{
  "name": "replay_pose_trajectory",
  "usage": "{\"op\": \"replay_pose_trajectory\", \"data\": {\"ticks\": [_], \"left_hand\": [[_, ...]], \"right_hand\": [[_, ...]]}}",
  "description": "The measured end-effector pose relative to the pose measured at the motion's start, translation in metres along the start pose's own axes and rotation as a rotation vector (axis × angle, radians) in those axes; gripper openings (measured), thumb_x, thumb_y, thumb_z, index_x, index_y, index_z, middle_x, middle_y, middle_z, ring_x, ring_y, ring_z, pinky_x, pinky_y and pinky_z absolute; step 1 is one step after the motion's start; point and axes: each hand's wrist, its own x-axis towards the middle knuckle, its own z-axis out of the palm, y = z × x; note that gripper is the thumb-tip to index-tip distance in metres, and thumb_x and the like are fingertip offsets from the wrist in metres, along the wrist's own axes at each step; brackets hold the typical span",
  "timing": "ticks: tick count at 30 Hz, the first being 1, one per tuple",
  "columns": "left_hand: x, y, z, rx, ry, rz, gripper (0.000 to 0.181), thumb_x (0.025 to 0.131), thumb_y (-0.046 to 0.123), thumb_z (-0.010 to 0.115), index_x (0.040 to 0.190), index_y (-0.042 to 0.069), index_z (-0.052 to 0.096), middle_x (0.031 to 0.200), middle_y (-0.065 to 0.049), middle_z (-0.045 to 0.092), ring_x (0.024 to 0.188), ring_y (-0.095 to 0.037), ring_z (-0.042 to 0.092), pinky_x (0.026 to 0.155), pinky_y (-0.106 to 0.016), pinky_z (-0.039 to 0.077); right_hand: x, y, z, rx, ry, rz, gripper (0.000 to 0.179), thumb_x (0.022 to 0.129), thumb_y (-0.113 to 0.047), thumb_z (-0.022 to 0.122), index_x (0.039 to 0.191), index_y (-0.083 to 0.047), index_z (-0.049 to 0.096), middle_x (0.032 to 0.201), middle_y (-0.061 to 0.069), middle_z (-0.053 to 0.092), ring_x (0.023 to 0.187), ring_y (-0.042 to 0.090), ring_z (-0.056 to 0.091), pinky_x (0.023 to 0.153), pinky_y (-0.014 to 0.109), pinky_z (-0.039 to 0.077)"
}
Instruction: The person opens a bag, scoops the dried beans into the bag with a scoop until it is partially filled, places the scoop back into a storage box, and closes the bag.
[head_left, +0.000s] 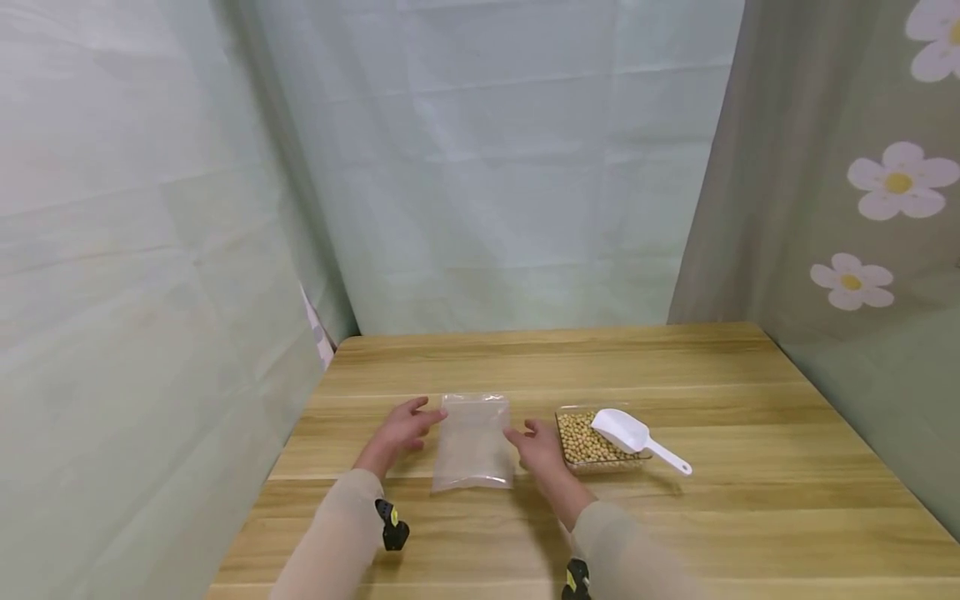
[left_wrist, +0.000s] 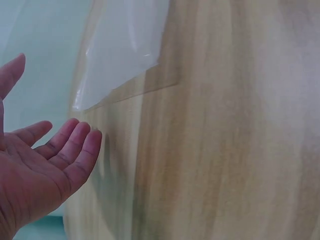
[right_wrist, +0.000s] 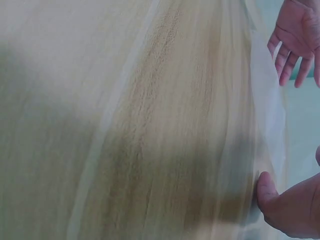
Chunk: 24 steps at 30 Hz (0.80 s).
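A clear plastic zip bag (head_left: pixel 474 446) lies flat on the wooden table, its zip edge toward the back. Just left of the bag is my left hand (head_left: pixel 403 432), fingers spread and relaxed with nothing in them; the left wrist view shows its palm (left_wrist: pixel 35 182) beside the bag (left_wrist: pixel 125 50). On the bag's other side my right hand (head_left: pixel 542 450) is held with loosely bent fingers near its right edge. A clear container (head_left: pixel 600 468) of yellowish beans (head_left: pixel 585 437) stands to the right of that hand, and a white scoop (head_left: pixel 624 430) rests across it.
The wooden table (head_left: pixel 712 533) runs up to pale green cloth (head_left: pixel 495 183) behind and at the left. Cloth printed with white flowers (head_left: pixel 896 182) hangs along the right side. The scoop's handle (head_left: pixel 670 457) juts out past the container's right side.
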Motion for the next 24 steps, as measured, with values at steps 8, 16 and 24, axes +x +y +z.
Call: {"op": "replay_pose_trajectory", "data": {"ticks": [8, 16, 24], "left_hand": [[-0.001, -0.007, 0.006, -0.004, 0.018, -0.014, 0.075, 0.094, 0.024, 0.070, 0.152, -0.001, 0.030, 0.136, -0.024, 0.052, 0.113, -0.034, 0.053, 0.085, -0.043, 0.051], [-0.002, -0.013, 0.009, -0.031, 0.009, -0.002, 0.076, 0.091, 0.014, 0.073, 0.151, -0.004, 0.031, 0.127, -0.022, 0.056, 0.107, -0.032, 0.058, 0.083, -0.043, 0.053], [-0.001, -0.015, 0.012, -0.042, 0.011, -0.006, 0.073, 0.091, 0.012, 0.072, 0.149, -0.007, 0.033, 0.128, -0.023, 0.057, 0.103, -0.030, 0.060, 0.080, -0.041, 0.055]], "right_hand": [[-0.004, 0.000, 0.004, 0.054, -0.005, 0.007, 0.062, 0.092, -0.011, 0.068, 0.139, 0.018, 0.039, 0.128, 0.040, 0.050, 0.111, 0.047, 0.058, 0.085, 0.048, 0.054], [-0.004, 0.001, 0.008, 0.064, -0.002, 0.019, 0.061, 0.090, -0.005, 0.068, 0.138, 0.019, 0.039, 0.128, 0.039, 0.050, 0.112, 0.046, 0.058, 0.084, 0.045, 0.055], [-0.005, -0.001, 0.008, 0.031, -0.003, 0.032, 0.058, 0.090, -0.006, 0.068, 0.137, 0.018, 0.042, 0.127, 0.039, 0.053, 0.101, 0.041, 0.064, 0.081, 0.042, 0.055]]}}
